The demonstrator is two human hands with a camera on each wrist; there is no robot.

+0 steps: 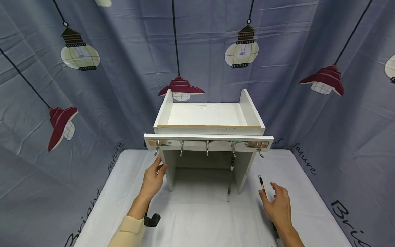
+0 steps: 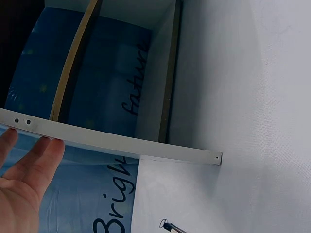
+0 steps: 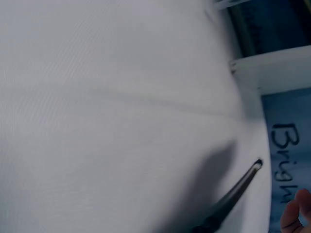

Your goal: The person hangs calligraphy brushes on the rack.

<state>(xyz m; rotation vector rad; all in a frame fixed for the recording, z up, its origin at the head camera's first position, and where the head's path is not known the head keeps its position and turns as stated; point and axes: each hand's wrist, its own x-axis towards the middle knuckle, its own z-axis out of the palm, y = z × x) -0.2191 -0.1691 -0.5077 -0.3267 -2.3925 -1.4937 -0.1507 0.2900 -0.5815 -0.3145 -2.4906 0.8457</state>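
Observation:
A white wooden shelf unit (image 1: 210, 131) stands on the table, with a row of metal hooks (image 1: 207, 149) along its front rail. At its left side panel is my left hand (image 1: 154, 178), its fingertips right at the edge; in the left wrist view these fingers (image 2: 41, 162) are fairly straight against the white strip (image 2: 116, 143). To the right of the unit my right hand (image 1: 277, 206) holds a slim dark tool (image 1: 261, 184), ring end forward and upward, with the grip partly hidden. In the right wrist view the tool (image 3: 233, 194) slants above its shadow. A similar slim tool (image 1: 232, 164) hangs from one hook.
White cloth covers the table (image 1: 197, 219). A blue-grey curtain (image 1: 129, 68) printed with lamps surrounds the back and sides. An open tray section (image 1: 206, 115) tops the unit, with an open space below the rail. A black device (image 1: 152, 220) sits by the left wrist.

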